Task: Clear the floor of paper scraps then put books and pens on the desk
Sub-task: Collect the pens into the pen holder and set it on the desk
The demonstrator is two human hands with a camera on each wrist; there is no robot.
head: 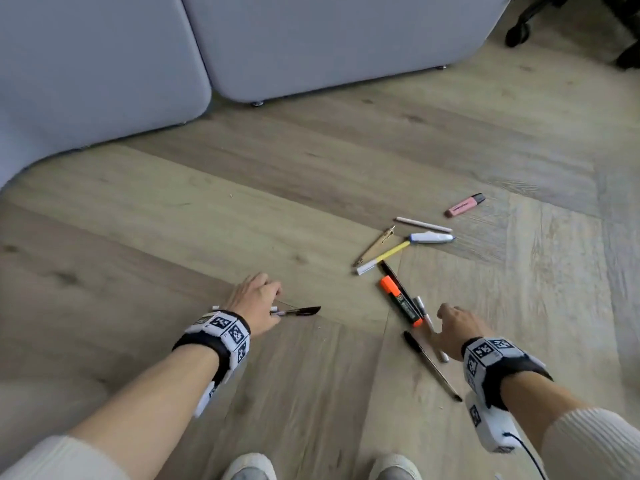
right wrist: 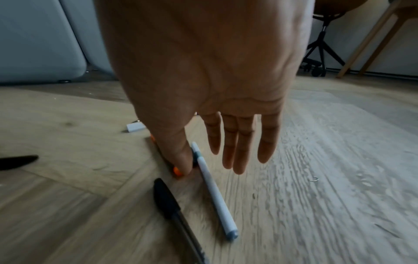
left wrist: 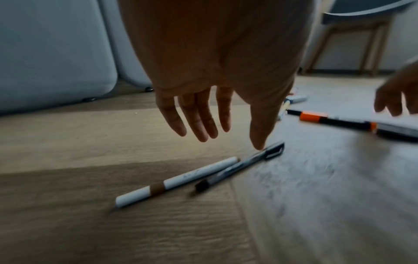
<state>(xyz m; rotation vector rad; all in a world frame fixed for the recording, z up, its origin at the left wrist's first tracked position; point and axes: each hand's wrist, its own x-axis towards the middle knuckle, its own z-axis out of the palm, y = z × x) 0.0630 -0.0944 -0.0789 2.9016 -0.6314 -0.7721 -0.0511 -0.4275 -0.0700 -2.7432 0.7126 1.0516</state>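
Several pens lie on the wood floor. My left hand (head: 266, 297) hovers open over a white pen with a brown band (left wrist: 176, 182) and a blue-grey pen with a dark cap (left wrist: 239, 166). Its thumb tip is just above that cap. My right hand (head: 446, 323) is open too, fingers straight down over a white pen (right wrist: 214, 192). Its thumb touches the end of the orange-and-black marker (head: 401, 301). A black ballpoint (head: 429, 367) lies beside it. Farther off lie a pink highlighter (head: 464, 205), a white-blue correction roller (head: 431, 238), a yellow-white pen (head: 381, 258) and a gold pen (head: 374, 245).
A grey sofa (head: 311, 46) stands along the far side on small feet. An office chair base (head: 519, 29) is at the top right. Wooden chair legs (left wrist: 371, 50) stand behind the pens. My shoes (head: 249, 467) are at the bottom edge. A tiny scrap (right wrist: 314, 179) lies on the floor.
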